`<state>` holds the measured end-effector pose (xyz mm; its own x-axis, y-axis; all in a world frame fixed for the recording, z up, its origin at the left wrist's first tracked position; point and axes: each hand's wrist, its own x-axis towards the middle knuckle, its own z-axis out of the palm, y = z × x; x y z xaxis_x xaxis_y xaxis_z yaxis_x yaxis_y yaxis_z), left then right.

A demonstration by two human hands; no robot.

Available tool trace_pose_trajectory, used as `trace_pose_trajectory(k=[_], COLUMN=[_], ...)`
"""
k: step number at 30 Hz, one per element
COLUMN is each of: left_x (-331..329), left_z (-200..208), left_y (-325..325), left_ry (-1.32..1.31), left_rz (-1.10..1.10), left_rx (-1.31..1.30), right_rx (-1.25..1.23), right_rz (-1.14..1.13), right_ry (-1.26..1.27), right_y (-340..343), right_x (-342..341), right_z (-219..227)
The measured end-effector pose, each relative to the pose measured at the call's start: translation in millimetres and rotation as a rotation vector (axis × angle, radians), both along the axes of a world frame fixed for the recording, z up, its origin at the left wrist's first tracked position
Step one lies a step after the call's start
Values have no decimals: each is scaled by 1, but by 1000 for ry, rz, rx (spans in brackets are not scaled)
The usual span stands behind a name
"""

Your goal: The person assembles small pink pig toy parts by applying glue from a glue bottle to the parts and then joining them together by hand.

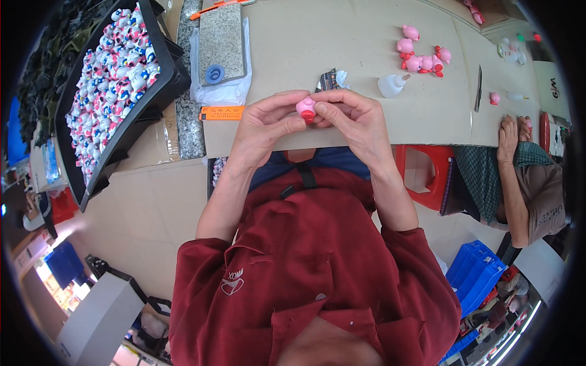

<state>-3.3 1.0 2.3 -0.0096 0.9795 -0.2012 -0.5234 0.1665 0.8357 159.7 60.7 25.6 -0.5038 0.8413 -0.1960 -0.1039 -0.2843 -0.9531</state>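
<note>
The left hand [268, 122] and right hand [361, 122], fingers curled, pinch 1 pink toy [304, 105] between them. Its red end faces the worktop's [317, 43] near edge.

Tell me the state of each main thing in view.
Left hand: pinching the pink figure
Right hand: pinching it too
Pink figure: held between both hands
Black bin: heaped with small white, blue and pink figures
White bottle: nozzle fitted
Blue round piece: resting on the gray slab
Long dark tool: lying on the table
</note>
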Motion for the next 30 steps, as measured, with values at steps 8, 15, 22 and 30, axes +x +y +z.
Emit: trace_pose_trajectory(k=[8, 15, 22, 30], left_x=[-2, 1, 11, 6], left_z=[-2, -3, -1, -2], left_y=[2, 1, 0, -2], left_ry=[-36, -67, 34, 15], left_rz=[12, 42, 135, 113], left_rx=[1, 14, 70, 67], right_rx=[762, 752, 969, 850], right_rz=[-209, -247, -133, -212], right_ry=[-673, -377, -336, -584], right_y=[1, -2, -10, -12], right_x=[-5, -3, -9, 11], right_z=[-14, 4, -5, -8])
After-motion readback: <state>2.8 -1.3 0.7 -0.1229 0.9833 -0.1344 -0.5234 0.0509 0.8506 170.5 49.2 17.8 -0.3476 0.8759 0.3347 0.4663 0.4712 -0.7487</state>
